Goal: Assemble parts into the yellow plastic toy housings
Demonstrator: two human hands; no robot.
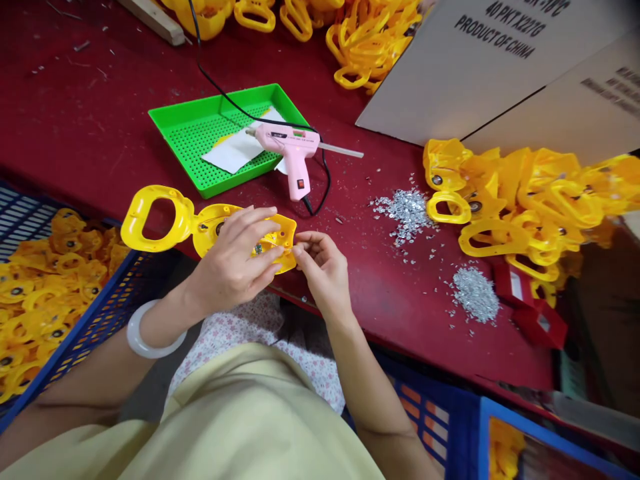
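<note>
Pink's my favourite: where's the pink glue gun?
In the head view, the pink glue gun is above and slightly left of centre, partly over the right side of the green tray, beyond the yellow piece.

The tray (pixel 193 139) lies beyond the shell (pixel 205 233), left of the carton (pixel 450 87).

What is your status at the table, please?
Left hand on yellow plastic casing. Right hand at its right end. Pink glue gun beyond, clear of both hands.
</note>
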